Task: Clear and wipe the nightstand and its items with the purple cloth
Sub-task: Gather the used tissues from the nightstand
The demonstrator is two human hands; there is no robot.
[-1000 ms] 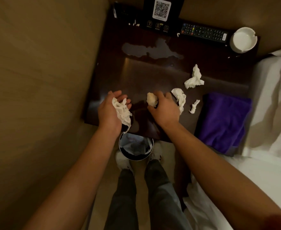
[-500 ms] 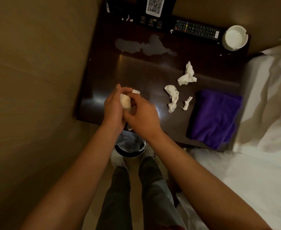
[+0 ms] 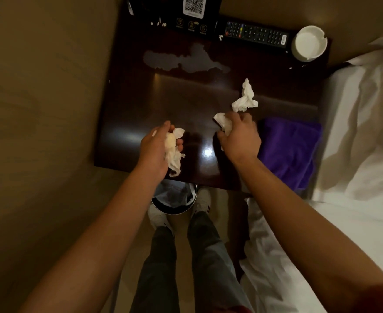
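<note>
Left hand (image 3: 155,150) fingers clamp a light, crumpled white tissue wad (image 3: 173,152); right hand (image 3: 240,134) fingers pinch another soft tissue (image 3: 223,123) mid-frame; squeezes easily.

Bare forearms, grey trousers (image 3: 163,267), white shoes (image 3: 203,198)

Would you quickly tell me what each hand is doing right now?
Left hand: closed around a bundle of crumpled tissues.
Right hand: fingers curled on a crumpled tissue on the nightstand.
</note>
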